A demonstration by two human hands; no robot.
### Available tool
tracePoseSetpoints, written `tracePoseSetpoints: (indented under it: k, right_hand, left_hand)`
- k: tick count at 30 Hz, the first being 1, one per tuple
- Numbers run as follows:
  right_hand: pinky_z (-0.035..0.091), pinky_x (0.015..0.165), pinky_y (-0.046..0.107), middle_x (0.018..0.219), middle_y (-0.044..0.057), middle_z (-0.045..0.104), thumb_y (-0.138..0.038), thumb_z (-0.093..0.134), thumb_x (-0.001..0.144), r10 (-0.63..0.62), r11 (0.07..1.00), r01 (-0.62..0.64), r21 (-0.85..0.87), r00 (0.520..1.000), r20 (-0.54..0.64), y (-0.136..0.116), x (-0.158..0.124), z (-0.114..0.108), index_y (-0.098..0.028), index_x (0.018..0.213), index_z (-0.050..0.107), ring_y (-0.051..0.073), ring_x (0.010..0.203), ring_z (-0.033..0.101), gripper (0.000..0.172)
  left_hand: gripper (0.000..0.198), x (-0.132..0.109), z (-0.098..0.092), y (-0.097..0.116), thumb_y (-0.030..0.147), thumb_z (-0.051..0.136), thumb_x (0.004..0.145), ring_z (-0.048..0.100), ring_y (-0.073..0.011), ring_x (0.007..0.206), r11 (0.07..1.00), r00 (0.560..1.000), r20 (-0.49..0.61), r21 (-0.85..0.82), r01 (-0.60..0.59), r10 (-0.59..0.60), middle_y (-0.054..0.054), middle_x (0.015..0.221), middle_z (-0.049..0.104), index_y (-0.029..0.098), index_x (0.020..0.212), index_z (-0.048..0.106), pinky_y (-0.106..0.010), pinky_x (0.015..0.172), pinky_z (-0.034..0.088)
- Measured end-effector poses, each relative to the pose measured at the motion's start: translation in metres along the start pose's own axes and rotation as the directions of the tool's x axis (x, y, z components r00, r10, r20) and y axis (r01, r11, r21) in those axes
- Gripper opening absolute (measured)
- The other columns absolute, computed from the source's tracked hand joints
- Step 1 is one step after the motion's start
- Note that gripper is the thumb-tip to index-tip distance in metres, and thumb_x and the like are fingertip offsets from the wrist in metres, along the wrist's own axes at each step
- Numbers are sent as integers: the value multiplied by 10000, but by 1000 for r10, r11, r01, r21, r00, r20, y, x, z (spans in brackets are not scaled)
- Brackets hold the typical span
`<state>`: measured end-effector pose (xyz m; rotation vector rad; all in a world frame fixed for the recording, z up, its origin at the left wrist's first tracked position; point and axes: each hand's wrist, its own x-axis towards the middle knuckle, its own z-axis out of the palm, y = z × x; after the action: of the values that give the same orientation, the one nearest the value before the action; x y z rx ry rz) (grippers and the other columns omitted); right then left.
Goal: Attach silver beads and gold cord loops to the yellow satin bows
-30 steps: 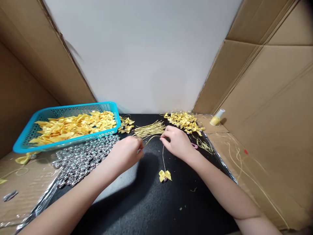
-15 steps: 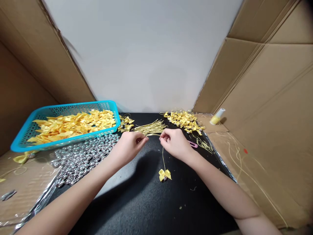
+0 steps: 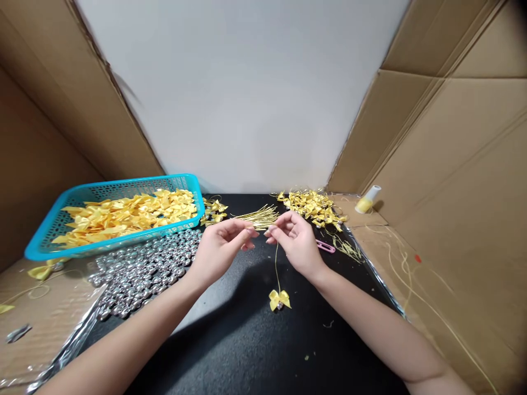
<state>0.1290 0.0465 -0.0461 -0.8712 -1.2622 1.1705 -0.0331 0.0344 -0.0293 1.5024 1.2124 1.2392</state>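
A yellow satin bow (image 3: 275,300) with a small silver bead at its middle hangs at the end of a thin gold cord (image 3: 276,266). The cord runs up to my right hand (image 3: 298,244), whose thumb and fingertips pinch it. My left hand (image 3: 218,249) is a short way to the left, thumb and forefinger closed in a pinch on the cord's upper part; the exact grip is too small to make out. Behind both hands lies a bundle of cut gold cords (image 3: 263,215), partly covered by the fingertips.
A blue plastic basket (image 3: 45,230) of yellow bows stands at left, with many silver beads (image 3: 144,269) before it. Beaded bows (image 3: 315,207) are heaped at back right, near a pink-handled tool (image 3: 326,247), cord scraps (image 3: 348,249) and a white-and-yellow spool (image 3: 368,199). Cardboard walls flank the black table (image 3: 247,351).
My fingers have loosened and spread a little, and both hands have turned slightly. The bow still hangs below my right hand. The whole view has shifted slightly.
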Motion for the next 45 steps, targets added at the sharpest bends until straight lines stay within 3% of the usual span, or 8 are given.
tracePoseSetpoints:
  k: [4, 10, 15, 20, 28, 34, 39, 45]
  right_hand:
    - [579, 630, 247, 705, -25, 665, -323, 767, 687, 11, 997, -7, 74, 999, -51, 1, -3, 2, -197, 753, 570, 119, 623, 680, 243]
    - [605, 710, 321, 745, -10, 729, -351, 805, 659, 54, 987, -43, 155, 996, -68, -5, -9, 4, -210, 856, 599, 154, 617, 713, 318]
    - [594, 640, 329, 695, 20, 734, -334, 811, 656, 76, 990, -70, 126, 996, -44, -11, -11, 3, -192, 714, 654, 173, 624, 710, 219]
    - [558, 839, 371, 916, 43, 751, -296, 839, 612, 64, 981, -63, 183, 998, -2, -15, -14, 5, -212, 646, 710, 191, 887, 698, 158]
    - [539, 755, 332, 831, 50, 761, -332, 871, 547, 254, 904, -221, 366, 966, -45, -9, -20, 14, -197, 633, 714, 179, 800, 684, 225]
    - [530, 772, 305, 735, 22, 751, -338, 897, 490, 274, 879, -215, 425, 958, -83, -9, -20, 16, -193, 621, 725, 145, 728, 669, 261]
    - [523, 727, 255, 700, 9, 743, -322, 884, 539, 254, 880, -192, 435, 963, -88, -9, -21, 17, -190, 637, 733, 112, 684, 657, 224]
    - [521, 714, 239, 680, 3, 740, -305, 886, 543, 239, 886, -178, 427, 967, -93, -7, -21, 17, -191, 641, 742, 103, 666, 655, 208]
  left_hand:
    - [140, -5, 3, 1, 278, 669, 768, 675, -142, 592, 998, 999, -5, -51, -47, 47, -38, 729, 745, 150, 821, 688, -253, 587, 571]
    - [168, -12, 3, -1, 255, 637, 801, 710, -173, 658, 987, 986, -59, 57, -153, 157, -62, 842, 768, 164, 908, 729, -298, 643, 602]
    - [156, -15, -2, -2, 210, 632, 808, 700, -174, 744, 884, 921, -80, 323, -338, 382, -48, 883, 769, 195, 914, 746, -280, 667, 573]
    - [165, -19, -3, 1, 154, 611, 815, 629, -118, 598, 793, 860, -80, 437, -424, 504, -5, 790, 758, 206, 922, 725, -234, 576, 513]
    - [132, -25, 2, 1, 154, 624, 824, 636, -111, 623, 787, 843, -91, 424, -449, 530, 5, 778, 750, 199, 930, 688, -218, 571, 490]
    - [166, -27, 3, 0, 111, 638, 803, 625, -98, 606, 748, 814, -75, 452, -487, 576, 10, 793, 753, 204, 933, 683, -210, 573, 493]
    - [125, -28, 2, 1, 108, 636, 798, 600, -88, 573, 713, 789, -56, 471, -519, 612, 20, 749, 739, 199, 863, 691, -197, 547, 486]
    - [49, -25, 4, 3, 167, 664, 802, 584, -83, 557, 724, 815, -45, 488, -487, 578, 20, 731, 730, 193, 829, 695, -194, 533, 469]
